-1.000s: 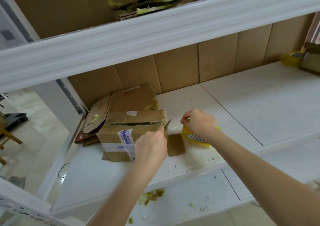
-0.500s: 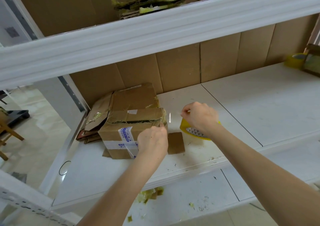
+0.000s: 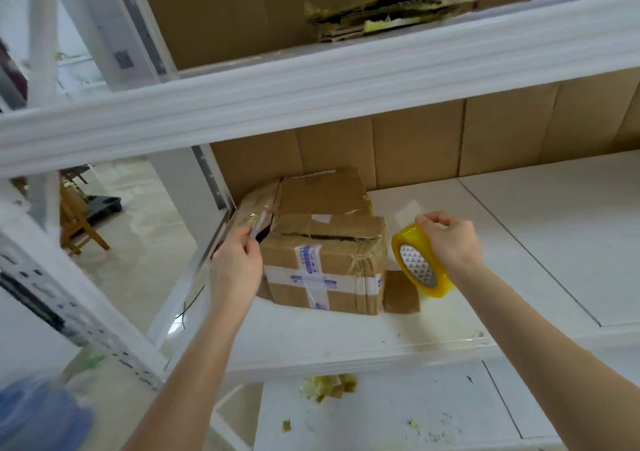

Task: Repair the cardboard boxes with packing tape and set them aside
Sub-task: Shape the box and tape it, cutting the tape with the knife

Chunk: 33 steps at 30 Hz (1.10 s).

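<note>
On the white shelf (image 3: pixel 519 243), the left hand (image 3: pixel 235 270) grips the battered brown cardboard box (image 3: pixel 325 263) at its 9 o'clock corner; the right hand (image 3: pixel 450 239) holds a yellow packing-tape roll (image 3: pixel 420 265) at 3 o'clock.

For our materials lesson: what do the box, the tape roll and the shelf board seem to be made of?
Box: brown corrugated cardboard, matt, creased and torn.
Tape roll: glossy yellowish translucent plastic film, apparently on a printed core.
Shelf board: smooth white surface, probably laminated or painted board; unsure.

Matt, creased brown cardboard box (image 3: pixel 325 260) banded with glossy white tape; shiny translucent yellow plastic tape roll (image 3: pixel 420 265); smooth white painted shelf (image 3: pixel 346 340).
</note>
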{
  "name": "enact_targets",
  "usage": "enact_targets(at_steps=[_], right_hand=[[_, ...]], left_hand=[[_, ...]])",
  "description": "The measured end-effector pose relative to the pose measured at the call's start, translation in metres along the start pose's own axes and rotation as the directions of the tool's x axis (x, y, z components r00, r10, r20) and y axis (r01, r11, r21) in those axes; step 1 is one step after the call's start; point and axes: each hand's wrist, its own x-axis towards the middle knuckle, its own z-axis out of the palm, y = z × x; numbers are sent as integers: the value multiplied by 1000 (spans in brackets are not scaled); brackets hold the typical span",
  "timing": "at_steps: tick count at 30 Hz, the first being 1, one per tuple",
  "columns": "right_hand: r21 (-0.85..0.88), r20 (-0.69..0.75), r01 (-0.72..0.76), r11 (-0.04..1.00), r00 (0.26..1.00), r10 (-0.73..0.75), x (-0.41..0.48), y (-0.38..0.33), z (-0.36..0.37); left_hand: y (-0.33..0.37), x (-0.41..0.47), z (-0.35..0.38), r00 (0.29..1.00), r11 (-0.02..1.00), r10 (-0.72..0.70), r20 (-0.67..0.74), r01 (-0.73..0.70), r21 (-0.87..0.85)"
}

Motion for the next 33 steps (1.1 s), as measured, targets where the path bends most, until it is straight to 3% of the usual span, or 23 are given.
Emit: enact_targets(at_steps=[4,7,12,15,17,19,21,24,28,33], right_hand=[[-35,-45,-3,999,999,1,-2,2,16],[-13,-63,-21,1000,998,20,-4,2,25],[-26,-137,-34,999,990,30,-7,1,32],[-1,-150,-23,1000,988,22,-11,0,34],[22,-171,-16,1000,985,20,-15,0,32],[28,-210,-17,999,977,23,-18,-1,28],[46,-241,-4,999,970,15,-21,-4,23],[69,-221,14,998,975,2,-23,-8,17],[95,-185,38,995,983,-20,-20,-7,7],[109,-108,49,993,993,-37,-12,-7,7]], left_hand=[[-81,12,5,973,960,-216,77,197,198],[-120,8,19,946,926,-282,159,225,303],[-144,6,37,905,897,-303,299,165,409],[-138,14,39,945,834,-165,283,-20,552],[-115,27,39,987,956,6,161,-53,290],[-79,45,39,996,994,36,86,-28,-101],[-45,60,42,972,948,46,230,31,-317],[-20,54,48,891,961,67,450,64,-271],[-12,18,52,921,994,72,383,-32,-109],[-8,1,58,928,993,-69,367,29,115]])
